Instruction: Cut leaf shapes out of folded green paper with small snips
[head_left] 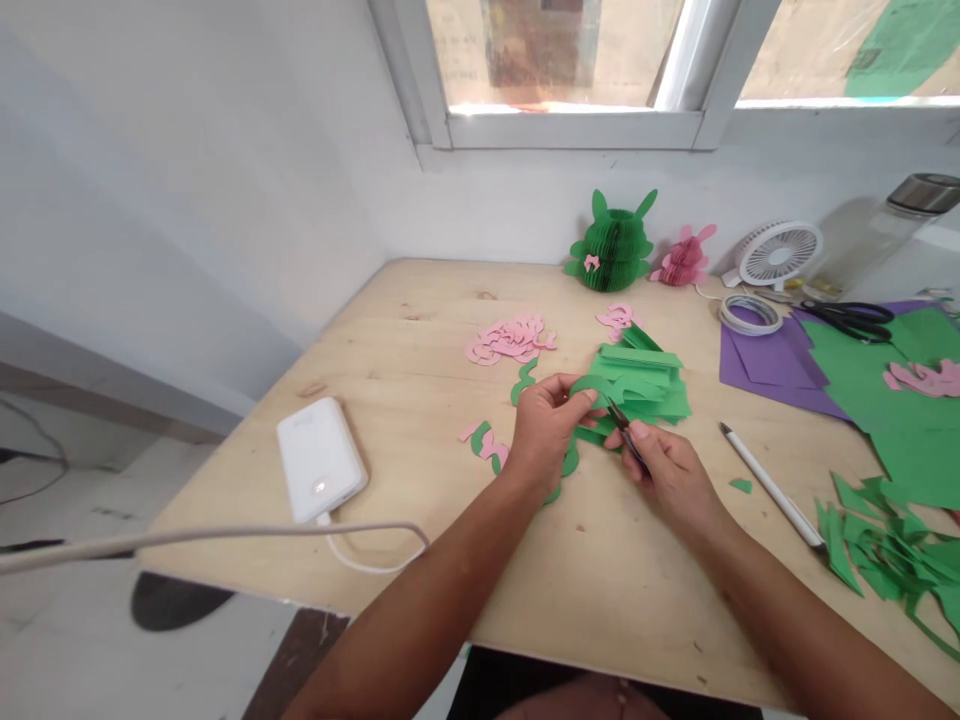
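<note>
Though pink cutouts (510,340) lay seemingly finished, the left hand (545,418) pinched a green piece (591,386), the right hand (666,462) gripped scissors (619,417), and stacked green strips (646,368) looked uncut.

Green paper piece (588,383), dark scissors (619,414), pink cutouts (514,340), purple sheets (776,356)

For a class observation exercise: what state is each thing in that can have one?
Green paper: pinched in left hand
Small scissors: in right hand, blades at the paper
White power bank: lying flat, cable plugged in
Fan: standing; running or not, cannot tell
Bottle: lid on
Black scissors: lying
White pen: lying
Green scraps: heaped
Green figure: standing, fanned open
</note>
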